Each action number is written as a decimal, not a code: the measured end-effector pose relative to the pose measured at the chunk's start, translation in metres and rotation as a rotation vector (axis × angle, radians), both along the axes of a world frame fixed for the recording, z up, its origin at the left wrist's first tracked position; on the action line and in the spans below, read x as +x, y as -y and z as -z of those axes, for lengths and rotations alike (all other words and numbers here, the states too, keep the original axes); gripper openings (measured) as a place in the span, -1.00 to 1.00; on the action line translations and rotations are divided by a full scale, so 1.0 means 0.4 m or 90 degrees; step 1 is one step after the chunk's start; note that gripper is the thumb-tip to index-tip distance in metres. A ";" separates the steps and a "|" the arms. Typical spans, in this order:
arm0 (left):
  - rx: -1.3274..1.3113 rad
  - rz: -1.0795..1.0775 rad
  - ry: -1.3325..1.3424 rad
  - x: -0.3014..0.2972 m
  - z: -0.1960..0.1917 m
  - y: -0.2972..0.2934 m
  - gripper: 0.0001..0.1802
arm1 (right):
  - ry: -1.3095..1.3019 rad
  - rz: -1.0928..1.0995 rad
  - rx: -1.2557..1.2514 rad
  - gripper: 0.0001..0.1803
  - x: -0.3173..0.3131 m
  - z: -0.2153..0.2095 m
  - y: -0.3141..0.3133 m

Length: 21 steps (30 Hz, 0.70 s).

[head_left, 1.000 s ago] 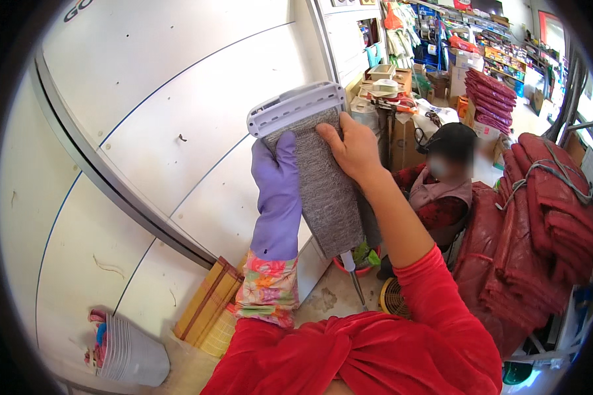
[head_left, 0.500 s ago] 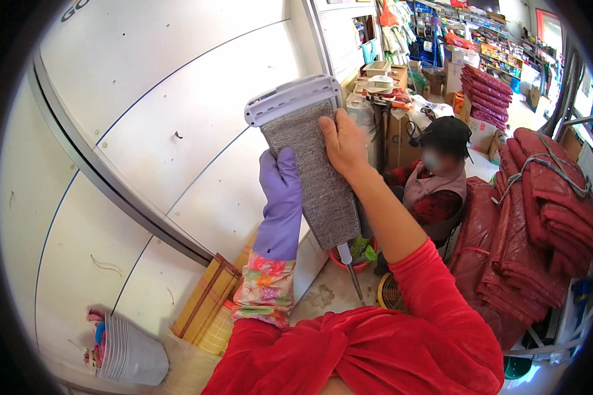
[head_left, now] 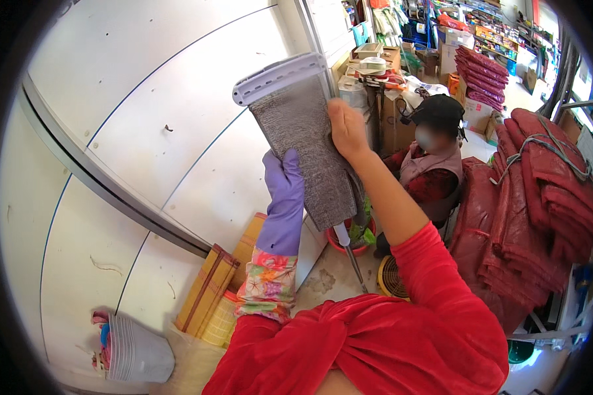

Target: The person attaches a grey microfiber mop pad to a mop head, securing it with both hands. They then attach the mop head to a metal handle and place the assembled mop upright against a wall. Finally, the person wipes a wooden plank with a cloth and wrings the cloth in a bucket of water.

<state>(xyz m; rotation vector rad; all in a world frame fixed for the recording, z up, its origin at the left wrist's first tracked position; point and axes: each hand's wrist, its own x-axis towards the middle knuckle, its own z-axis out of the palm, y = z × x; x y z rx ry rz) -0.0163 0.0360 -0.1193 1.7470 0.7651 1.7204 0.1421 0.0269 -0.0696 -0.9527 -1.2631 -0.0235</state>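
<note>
I hold up a flat mop head [head_left: 303, 141] with a grey fibre pad and a pale lilac plastic edge at its top. My left hand [head_left: 284, 181], in a purple rubber glove with a flowered cuff, presses against the pad's lower left side. My bare right hand [head_left: 346, 130] grips the pad's right edge near the top. The mop's thin metal handle [head_left: 350, 257] hangs down below the pad toward the floor. Both my sleeves are red.
A white panelled wall [head_left: 145, 131] rises at my left. Rolled bamboo mats [head_left: 207, 299] and a stack of white baskets [head_left: 135, 352] stand at its foot. A seated person in a dark cap [head_left: 435, 151] is ahead, beside stacked red bundles [head_left: 540, 191] and shop shelves.
The mop head has risen slightly and tilted, and my right hand has slid along its right edge. My gloved left hand stays on the pad.
</note>
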 end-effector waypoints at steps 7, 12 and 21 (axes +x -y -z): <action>0.000 0.036 0.050 0.016 0.021 -0.008 -0.56 | 0.040 0.099 -0.086 -0.49 -0.019 0.084 -0.003; -0.034 -0.004 -0.008 0.030 0.144 0.004 -0.50 | -0.004 0.031 -0.090 -0.47 -0.007 0.086 -0.004; -0.145 0.035 0.010 0.028 0.189 -0.005 -0.53 | 0.040 0.102 -0.072 -0.56 0.019 0.168 -0.013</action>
